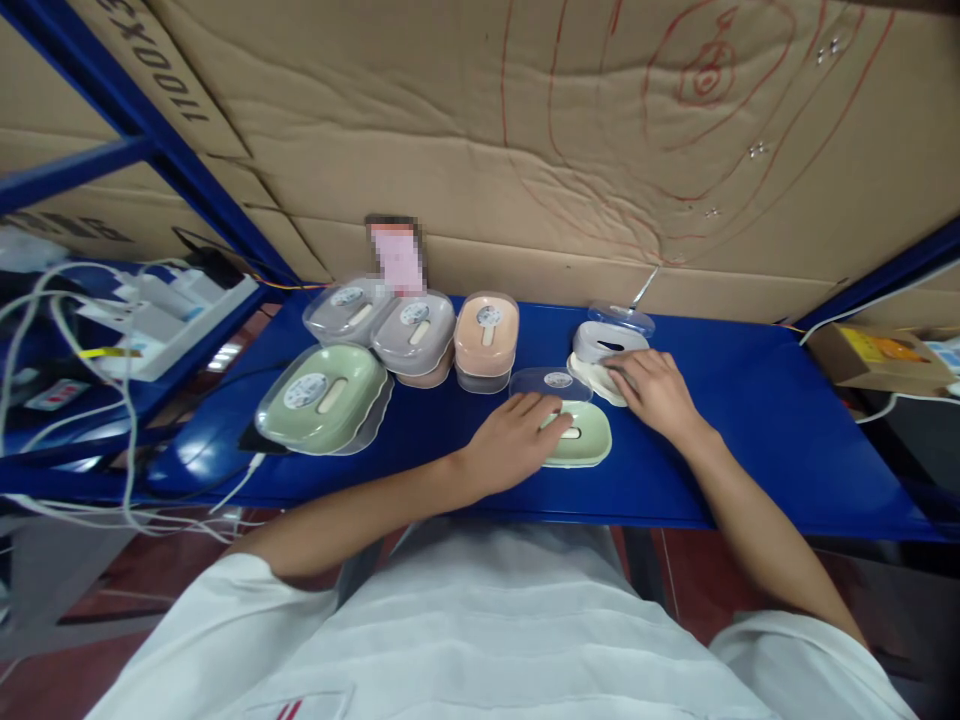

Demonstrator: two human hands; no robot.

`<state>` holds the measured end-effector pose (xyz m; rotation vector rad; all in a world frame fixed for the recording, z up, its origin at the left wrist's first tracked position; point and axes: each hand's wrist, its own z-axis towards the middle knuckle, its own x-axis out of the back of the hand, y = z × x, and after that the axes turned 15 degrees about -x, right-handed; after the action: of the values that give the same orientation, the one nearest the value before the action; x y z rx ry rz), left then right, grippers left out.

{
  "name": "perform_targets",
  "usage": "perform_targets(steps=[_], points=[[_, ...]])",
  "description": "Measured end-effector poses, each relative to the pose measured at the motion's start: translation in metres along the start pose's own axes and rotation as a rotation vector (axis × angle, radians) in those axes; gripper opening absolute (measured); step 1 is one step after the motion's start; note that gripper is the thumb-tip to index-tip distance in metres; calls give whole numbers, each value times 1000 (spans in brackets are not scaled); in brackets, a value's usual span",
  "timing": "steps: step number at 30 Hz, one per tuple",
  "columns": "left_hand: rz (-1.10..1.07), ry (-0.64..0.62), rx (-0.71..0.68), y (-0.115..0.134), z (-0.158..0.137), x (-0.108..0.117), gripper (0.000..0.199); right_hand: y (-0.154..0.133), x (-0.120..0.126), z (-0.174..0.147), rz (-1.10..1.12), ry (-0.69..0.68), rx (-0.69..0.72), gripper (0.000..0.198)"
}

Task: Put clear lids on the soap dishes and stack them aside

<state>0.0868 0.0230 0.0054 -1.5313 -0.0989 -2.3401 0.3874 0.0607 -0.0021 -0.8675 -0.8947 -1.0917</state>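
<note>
My left hand rests with bent fingers on the left end of a small green plastic box, which has a pale slot in its top. Behind that box lies a clear lid with a round label. My right hand has its fingertips closed on the edge of a cream-coloured plastic piece. Just beyond them sits a grey oval part with a dark opening, and another clear lid lies behind it.
Left of my hands stand lidded boxes: green, grey and peach, some stacked. A phone leans against the cardboard wall. Power strips and cables are at far left; an open carton is at right.
</note>
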Motion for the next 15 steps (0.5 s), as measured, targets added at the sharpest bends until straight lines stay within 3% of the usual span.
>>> perform_targets(steps=[4,7,15], points=[[-59,-116,-99,13,-3,8,40,-7,-5,-5,-57,-74,49,46],[-67,-168,-123,11,1,2,26,-6,-10,-6,-69,-98,35,42],[-24,-70,-82,-7,12,-14,26,7,-4,1,50,-81,-26,42]])
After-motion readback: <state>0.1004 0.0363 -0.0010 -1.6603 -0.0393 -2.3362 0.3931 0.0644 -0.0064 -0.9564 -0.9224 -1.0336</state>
